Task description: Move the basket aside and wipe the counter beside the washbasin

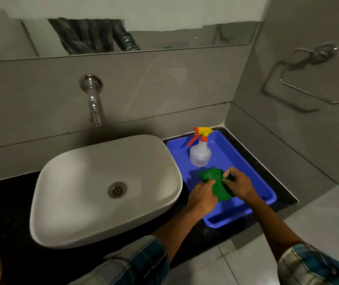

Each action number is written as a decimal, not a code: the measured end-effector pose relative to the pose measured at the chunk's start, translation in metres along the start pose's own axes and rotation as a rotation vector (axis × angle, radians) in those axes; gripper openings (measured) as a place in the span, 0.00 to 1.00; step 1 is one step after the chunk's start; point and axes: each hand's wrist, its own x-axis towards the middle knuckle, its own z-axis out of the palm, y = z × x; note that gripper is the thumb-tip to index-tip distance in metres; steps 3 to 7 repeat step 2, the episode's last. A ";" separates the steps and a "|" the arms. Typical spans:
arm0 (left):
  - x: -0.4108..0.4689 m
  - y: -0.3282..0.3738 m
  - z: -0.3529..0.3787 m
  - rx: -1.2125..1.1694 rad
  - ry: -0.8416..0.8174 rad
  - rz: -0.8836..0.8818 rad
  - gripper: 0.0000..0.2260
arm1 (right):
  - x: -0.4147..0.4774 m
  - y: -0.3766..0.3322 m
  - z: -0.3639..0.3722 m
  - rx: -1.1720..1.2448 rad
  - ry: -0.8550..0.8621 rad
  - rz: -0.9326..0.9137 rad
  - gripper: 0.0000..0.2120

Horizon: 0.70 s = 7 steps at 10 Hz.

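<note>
Blue basket [253, 171] on the black counter [277, 182], at 3 o'clock from the white washbasin [102, 188] and just beside it. Spray bottle [200, 153] upright in the basket's far end, at 12 o'clock from the hands. Left hand [202, 197] and right hand [239, 185] both pinch a crumpled green cloth [216, 183] over the basket's near half.

I see the basket [253, 167] on the tabletop [6, 204], right of the washbasin [78, 182]; in it, spray bottle [200, 155] behind, cloth [216, 182] in front.
</note>
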 end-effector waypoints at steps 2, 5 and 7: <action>0.001 0.002 0.027 0.381 -0.042 0.132 0.20 | -0.004 0.053 0.017 -0.611 -0.225 0.158 0.20; 0.001 0.002 0.027 0.381 -0.042 0.132 0.20 | -0.004 0.053 0.017 -0.611 -0.225 0.158 0.20; 0.001 0.002 0.027 0.381 -0.042 0.132 0.20 | -0.004 0.053 0.017 -0.611 -0.225 0.158 0.20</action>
